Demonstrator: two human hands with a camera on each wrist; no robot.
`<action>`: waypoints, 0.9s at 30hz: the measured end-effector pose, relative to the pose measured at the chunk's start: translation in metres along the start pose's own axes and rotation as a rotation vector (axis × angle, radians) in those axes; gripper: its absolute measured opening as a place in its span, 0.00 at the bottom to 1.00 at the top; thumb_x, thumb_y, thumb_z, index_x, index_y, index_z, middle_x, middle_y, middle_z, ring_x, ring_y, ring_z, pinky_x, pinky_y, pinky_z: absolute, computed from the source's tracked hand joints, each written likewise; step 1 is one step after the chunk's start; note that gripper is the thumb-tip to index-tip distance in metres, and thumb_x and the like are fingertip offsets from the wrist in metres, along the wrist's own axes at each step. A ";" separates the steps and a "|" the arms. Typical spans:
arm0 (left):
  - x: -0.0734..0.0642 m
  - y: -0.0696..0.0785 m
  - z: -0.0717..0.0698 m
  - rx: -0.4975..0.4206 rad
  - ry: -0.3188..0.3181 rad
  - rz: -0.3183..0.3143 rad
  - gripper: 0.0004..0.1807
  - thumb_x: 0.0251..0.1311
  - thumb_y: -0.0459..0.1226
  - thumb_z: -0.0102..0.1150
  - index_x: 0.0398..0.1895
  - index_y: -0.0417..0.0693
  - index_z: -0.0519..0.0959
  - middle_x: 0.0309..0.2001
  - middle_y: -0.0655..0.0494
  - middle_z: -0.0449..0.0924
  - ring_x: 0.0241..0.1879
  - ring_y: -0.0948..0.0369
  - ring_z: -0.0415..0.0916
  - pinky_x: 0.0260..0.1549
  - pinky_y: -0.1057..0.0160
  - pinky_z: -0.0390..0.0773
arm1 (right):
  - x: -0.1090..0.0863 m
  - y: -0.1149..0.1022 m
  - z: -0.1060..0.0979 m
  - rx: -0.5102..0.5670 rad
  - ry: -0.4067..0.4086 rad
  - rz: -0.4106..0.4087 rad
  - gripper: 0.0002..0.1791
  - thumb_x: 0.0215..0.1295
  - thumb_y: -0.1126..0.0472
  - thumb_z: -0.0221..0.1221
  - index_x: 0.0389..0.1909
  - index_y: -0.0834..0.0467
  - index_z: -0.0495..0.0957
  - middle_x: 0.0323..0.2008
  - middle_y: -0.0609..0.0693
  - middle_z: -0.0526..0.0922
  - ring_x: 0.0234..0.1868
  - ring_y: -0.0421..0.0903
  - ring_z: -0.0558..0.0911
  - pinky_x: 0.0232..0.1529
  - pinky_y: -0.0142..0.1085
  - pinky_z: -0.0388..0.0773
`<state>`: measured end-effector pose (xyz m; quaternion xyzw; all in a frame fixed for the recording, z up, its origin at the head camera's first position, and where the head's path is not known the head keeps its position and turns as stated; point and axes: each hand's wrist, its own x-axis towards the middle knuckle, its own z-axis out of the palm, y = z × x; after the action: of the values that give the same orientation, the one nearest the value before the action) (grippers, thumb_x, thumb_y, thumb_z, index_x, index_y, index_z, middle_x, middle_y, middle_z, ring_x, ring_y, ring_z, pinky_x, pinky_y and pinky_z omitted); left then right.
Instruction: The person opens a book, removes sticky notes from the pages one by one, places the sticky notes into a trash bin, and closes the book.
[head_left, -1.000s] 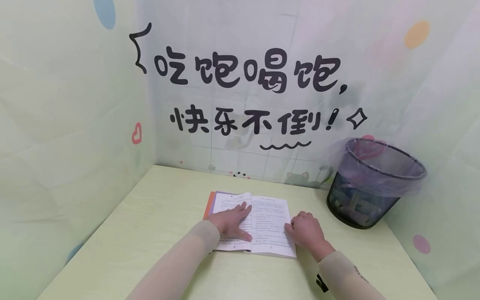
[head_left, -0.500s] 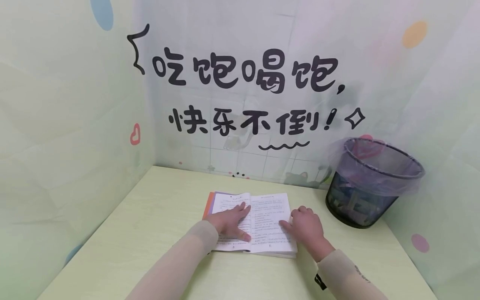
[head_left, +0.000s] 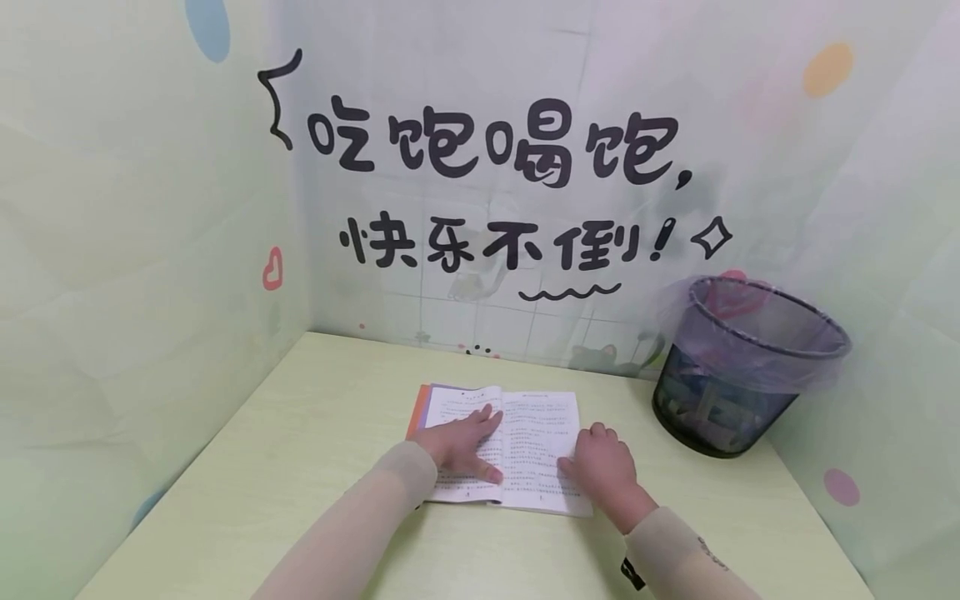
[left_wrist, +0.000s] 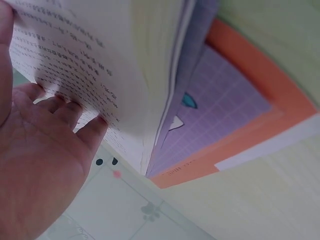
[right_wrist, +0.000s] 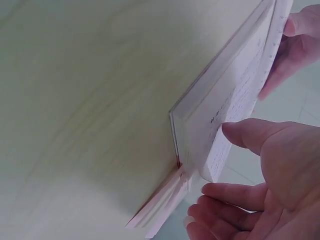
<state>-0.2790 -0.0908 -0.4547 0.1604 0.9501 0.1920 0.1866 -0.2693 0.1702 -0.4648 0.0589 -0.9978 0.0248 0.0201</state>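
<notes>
An open book (head_left: pixel 540 442) lies on the pale surface (head_left: pixel 337 392), its thin white pages closely printed and bowed gently toward the spine. Past the left-hand pages peep a purple layer (left_wrist: pixel 225 95) with a fine grid and, beyond it, a band of plain orange (left_wrist: pixel 287 95).

From where I stand, the left hand (head_left: pixel 461 446) rests on the left page with fingers and thumb spread, its grip wide and holding nothing, hiding some of the print. The right hand (head_left: pixel 606 467) is at the book's right edge, thumb on the page and fingers loosely bent by the edge; I can't tell whether its grip has pinched a leaf. Cream sleeves (head_left: pixel 360 517) cover both forearms, and a black object (head_left: pixel 632 575) shows partly beneath the right one.

Behind hangs a softly creased backdrop (head_left: pixel 442 75), with rounded black characters (head_left: pixel 551 142). To the right stands a dark, tapered bin (head_left: pixel 705 408), lined with a thin, see-through purplish bag (head_left: pixel 802 371) folded over its round rim; I can't make out any contents.
</notes>
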 end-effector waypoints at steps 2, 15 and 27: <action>0.001 0.000 0.000 0.001 -0.001 0.000 0.64 0.60 0.67 0.74 0.92 0.63 0.49 0.93 0.56 0.40 0.90 0.47 0.50 0.85 0.40 0.60 | -0.001 0.001 -0.002 0.017 0.016 -0.005 0.31 0.70 0.46 0.70 0.52 0.73 0.83 0.48 0.63 0.82 0.46 0.58 0.80 0.54 0.56 0.85; 0.006 -0.007 0.002 -0.034 0.003 0.032 0.64 0.59 0.66 0.75 0.92 0.62 0.50 0.93 0.56 0.40 0.91 0.49 0.45 0.87 0.40 0.57 | -0.006 -0.001 -0.022 0.501 0.087 -0.056 0.27 0.80 0.50 0.63 0.69 0.63 0.78 0.63 0.61 0.83 0.59 0.57 0.84 0.61 0.56 0.86; -0.003 -0.023 -0.003 -0.099 0.073 0.087 0.60 0.59 0.65 0.77 0.89 0.57 0.60 0.91 0.54 0.48 0.91 0.50 0.46 0.87 0.40 0.55 | -0.002 -0.002 -0.011 1.356 -0.232 -0.053 0.37 0.92 0.43 0.34 0.76 0.68 0.72 0.61 0.62 0.85 0.53 0.45 0.85 0.52 0.35 0.84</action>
<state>-0.2834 -0.1130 -0.4609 0.1849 0.9377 0.2525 0.1511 -0.2671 0.1689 -0.4538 0.0850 -0.7556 0.6368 -0.1277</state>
